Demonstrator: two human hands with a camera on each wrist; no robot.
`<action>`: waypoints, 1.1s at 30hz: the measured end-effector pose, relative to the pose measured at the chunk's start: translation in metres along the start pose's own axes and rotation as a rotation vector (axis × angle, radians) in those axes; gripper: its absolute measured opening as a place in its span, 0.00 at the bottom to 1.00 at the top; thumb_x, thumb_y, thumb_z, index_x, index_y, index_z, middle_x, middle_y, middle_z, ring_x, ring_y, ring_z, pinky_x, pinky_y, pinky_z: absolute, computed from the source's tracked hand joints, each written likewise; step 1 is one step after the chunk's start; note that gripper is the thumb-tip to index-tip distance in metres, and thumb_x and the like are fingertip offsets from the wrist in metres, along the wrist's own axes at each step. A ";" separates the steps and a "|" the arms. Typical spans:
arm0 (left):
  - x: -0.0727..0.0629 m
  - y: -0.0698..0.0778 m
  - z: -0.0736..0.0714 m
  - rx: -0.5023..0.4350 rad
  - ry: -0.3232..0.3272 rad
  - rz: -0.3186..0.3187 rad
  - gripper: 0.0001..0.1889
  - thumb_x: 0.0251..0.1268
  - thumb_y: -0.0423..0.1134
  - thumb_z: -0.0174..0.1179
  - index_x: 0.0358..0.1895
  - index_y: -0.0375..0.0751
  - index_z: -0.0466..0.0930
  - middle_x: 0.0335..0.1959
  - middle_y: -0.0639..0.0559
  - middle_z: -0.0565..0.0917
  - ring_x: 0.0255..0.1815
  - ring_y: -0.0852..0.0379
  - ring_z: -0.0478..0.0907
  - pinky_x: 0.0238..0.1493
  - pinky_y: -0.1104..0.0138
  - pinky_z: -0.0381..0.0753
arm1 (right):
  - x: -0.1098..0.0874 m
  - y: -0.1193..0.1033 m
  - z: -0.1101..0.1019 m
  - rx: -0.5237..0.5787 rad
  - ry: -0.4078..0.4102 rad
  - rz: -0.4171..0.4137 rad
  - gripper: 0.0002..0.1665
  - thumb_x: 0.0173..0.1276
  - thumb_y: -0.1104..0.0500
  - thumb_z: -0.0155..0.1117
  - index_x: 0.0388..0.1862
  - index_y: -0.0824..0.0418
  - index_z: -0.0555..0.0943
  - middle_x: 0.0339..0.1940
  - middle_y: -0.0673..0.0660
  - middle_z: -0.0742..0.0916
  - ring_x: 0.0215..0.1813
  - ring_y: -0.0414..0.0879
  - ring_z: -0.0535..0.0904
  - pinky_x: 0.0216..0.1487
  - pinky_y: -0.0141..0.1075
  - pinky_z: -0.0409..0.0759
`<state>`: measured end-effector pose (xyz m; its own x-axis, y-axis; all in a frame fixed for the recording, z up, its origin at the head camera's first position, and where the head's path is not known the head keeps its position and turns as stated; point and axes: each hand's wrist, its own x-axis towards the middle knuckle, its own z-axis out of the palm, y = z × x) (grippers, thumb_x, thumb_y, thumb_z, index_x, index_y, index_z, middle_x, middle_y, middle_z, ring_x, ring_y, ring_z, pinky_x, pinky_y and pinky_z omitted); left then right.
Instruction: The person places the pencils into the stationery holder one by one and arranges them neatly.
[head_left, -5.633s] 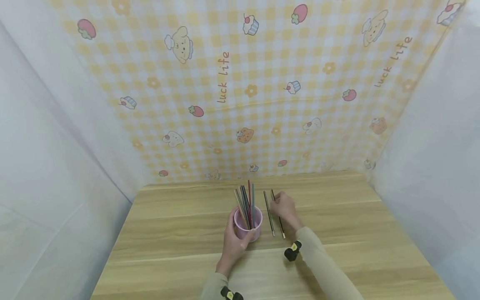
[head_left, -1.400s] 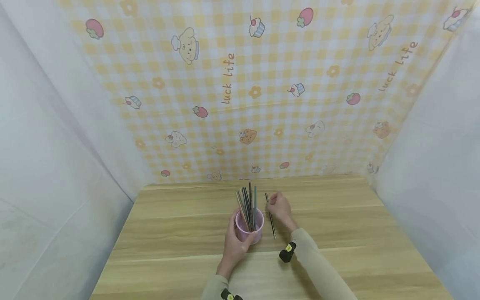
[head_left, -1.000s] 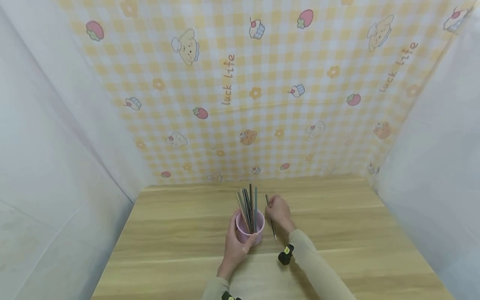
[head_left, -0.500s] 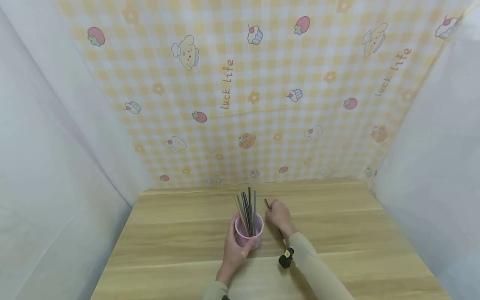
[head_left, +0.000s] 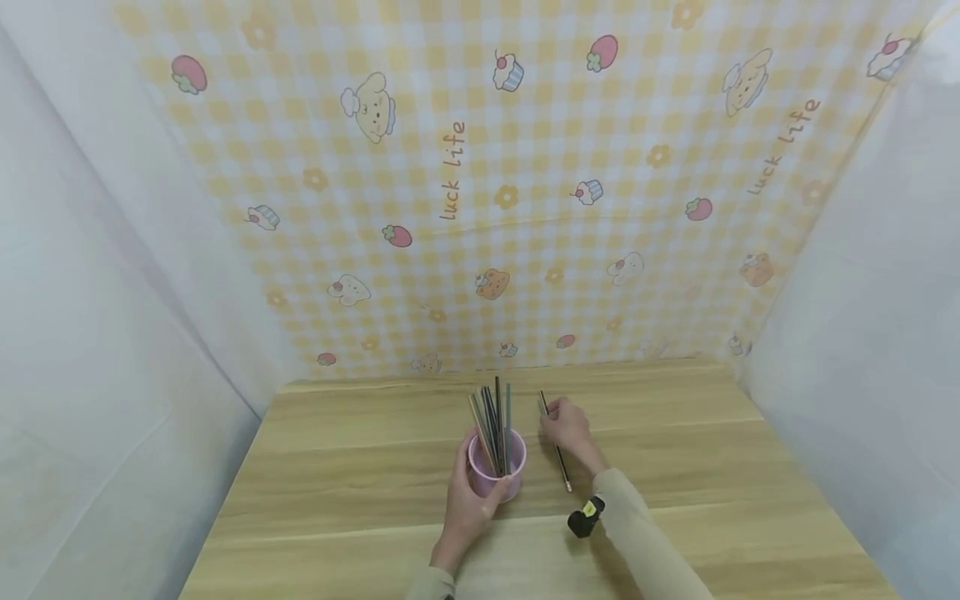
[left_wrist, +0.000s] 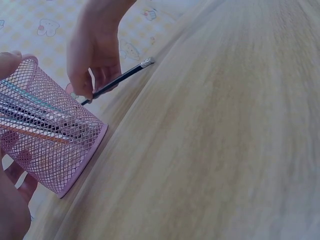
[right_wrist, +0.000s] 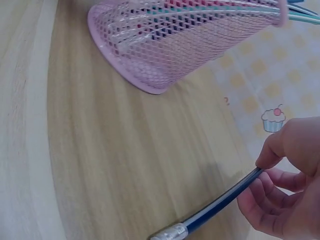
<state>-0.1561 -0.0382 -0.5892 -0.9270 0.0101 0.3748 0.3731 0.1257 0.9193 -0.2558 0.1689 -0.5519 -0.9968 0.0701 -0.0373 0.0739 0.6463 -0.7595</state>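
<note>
A pink mesh pencil cup [head_left: 517,481] stands upright on the wooden table, with several pencils [head_left: 491,417] of different colours leaning in it. My left hand [head_left: 467,508] grips the cup from its left side, thumb at the front. To the right of the cup, my right hand [head_left: 568,427] pinches a dark pencil [head_left: 562,468] between thumb and fingers. In the right wrist view, the end of this pencil [right_wrist: 220,202] nearest the camera has a silvery band. Seen from the left wrist, the pencil [left_wrist: 125,76] slants just past the mesh cup [left_wrist: 55,145].
The wood-grain table [head_left: 337,483] runs back to a yellow checked cloth [head_left: 420,175] printed with cartoons. White sheets hang at the left [head_left: 135,333] and right [head_left: 847,350].
Two pencils lay beside the cup earlier; one is gone from the table and another dark pencil stands in the cup. My right hand took hold of the remaining one and shifted slightly right.
</note>
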 end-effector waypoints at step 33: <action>0.000 -0.003 0.000 0.021 0.006 0.024 0.48 0.54 0.39 0.74 0.79 0.47 0.58 0.73 0.44 0.72 0.68 0.41 0.75 0.67 0.39 0.74 | -0.032 -0.068 -0.073 0.239 0.205 -0.339 0.15 0.63 0.68 0.62 0.48 0.65 0.74 0.44 0.62 0.83 0.44 0.55 0.83 0.40 0.33 0.85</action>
<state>-0.1570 -0.0384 -0.5925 -0.9175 0.0070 0.3978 0.3944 0.1465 0.9072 -0.2273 0.1777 -0.4516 -0.9353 0.0495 0.3503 -0.2884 0.4670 -0.8359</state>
